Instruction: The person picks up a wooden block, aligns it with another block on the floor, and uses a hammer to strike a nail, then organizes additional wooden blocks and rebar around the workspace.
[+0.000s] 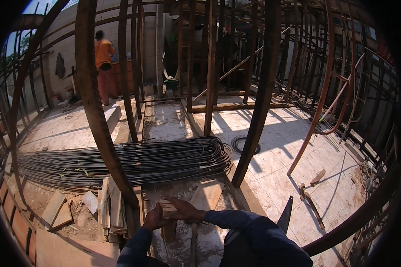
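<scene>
Just in front of me, low in the middle of the head view, both hands are on a short stack of wooden pieces (pixel 167 208). My left hand (pixel 154 218) closes round its left side. From the right, my right hand (pixel 185 209) reaches over it with the fingers bent on its top and far edge. Below the stack an upright wooden block (pixel 168 232) shows, partly hidden by the hands. Left of my hands stands a bundle of short boards (pixel 113 207). A dark, pointed blade (pixel 286 214), like a handsaw's, sticks up beside my right arm.
A long bundle of bent steel rebar (pixel 173 156) lies across the floor ahead. Wooden posts (pixel 258 93) rise close by on both sides. Loose boards (pixel 55 209) and a plywood sheet (pixel 71 251) lie at left. Far left, a person in an orange top (pixel 104 55) stands facing away.
</scene>
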